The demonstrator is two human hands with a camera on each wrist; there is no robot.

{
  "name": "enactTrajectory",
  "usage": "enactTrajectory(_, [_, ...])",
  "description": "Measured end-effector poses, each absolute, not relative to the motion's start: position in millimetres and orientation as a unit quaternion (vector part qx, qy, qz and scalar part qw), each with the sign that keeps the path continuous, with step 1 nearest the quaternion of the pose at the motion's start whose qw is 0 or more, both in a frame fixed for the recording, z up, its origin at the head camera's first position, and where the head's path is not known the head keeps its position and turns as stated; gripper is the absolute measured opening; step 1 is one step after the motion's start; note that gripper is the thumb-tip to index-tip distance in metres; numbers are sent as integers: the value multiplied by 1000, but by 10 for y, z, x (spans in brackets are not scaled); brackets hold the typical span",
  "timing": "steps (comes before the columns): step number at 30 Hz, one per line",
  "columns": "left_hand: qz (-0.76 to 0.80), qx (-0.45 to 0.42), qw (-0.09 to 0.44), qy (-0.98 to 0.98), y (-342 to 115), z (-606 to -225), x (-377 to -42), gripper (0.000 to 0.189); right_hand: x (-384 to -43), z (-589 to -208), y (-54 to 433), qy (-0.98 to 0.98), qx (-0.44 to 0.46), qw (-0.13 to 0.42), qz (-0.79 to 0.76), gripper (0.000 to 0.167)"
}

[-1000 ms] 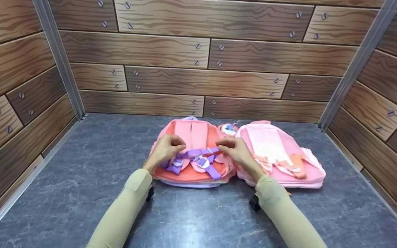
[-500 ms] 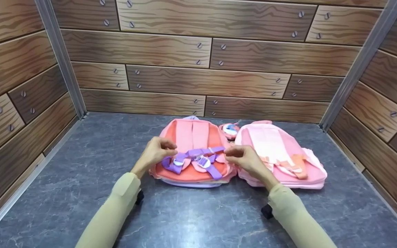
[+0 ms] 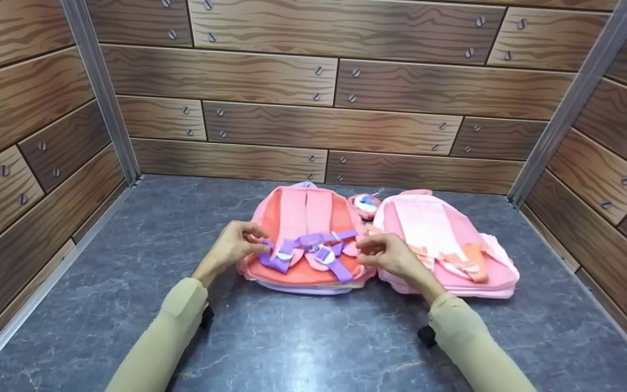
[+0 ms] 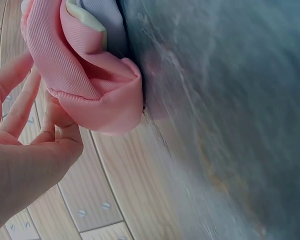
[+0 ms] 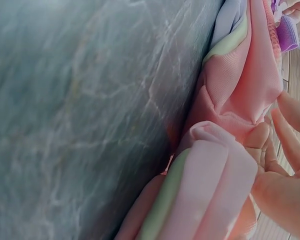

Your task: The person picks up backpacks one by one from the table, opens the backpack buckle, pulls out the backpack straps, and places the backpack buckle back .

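Note:
A coral-pink backpack lies back side up on the table, purple straps with white buckles loosely crossed over its lower half. My left hand is at its left edge, fingers bent loosely near the end of a purple strap; whether they touch it is unclear. In the left wrist view, that hand is close against the bag's pink side. My right hand hovers between the two bags. Its fingers reach the coral bag's right side in the right wrist view, without a visible pinch.
Beside it on the right lies a light pink backpack with orange straps. A small round pouch with a picture sits between the bags at the back. Wood-patterned panels enclose the dark marbled table.
Both hands have moved apart from above the purple straps, the left going left and slightly down, the right going right. The straps stay crossed on the coral backpack.

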State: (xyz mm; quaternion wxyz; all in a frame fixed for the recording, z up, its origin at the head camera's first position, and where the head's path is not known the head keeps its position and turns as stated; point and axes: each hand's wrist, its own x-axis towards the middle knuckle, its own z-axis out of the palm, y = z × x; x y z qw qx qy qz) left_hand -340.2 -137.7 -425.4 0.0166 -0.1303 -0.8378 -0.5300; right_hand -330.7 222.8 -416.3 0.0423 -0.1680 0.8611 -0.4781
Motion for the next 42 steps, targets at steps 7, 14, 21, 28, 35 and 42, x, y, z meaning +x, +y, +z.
enactTrajectory(7, [-507, -136, 14, -851, -1419, -4282, -3381, 25, -3297, -4165, 2277, 868, -182, 44, -459, 41])
enactTrajectory(14, [-457, -103, 14, -883, -1437, -4277, -3371, 40, -3279, -4183, 2296, 867, -212, 51, -449, 49])
enactTrajectory(21, [-462, -99, -17, -881, -1484, -4254, -3351, 47, -3275, -4189, 2246, 876, -200, 59, -434, 48])
enactTrajectory(28, [-464, -93, -39, -880, -1602, -4286, -3312, 52, -3263, -4226, 2148, 872, -194, 73, -443, 44])
enactTrajectory(35, [-470, -112, -51, -874, -1747, -4324, -3294, 52, -3256, -4274, 2072, 860, -187, 88, -466, 45])
enactTrajectory(42, [-454, -129, -102, -876, -1819, -4250, -3316, 63, -3264, -4263, 2053, 856, -171, 87, -481, 44])
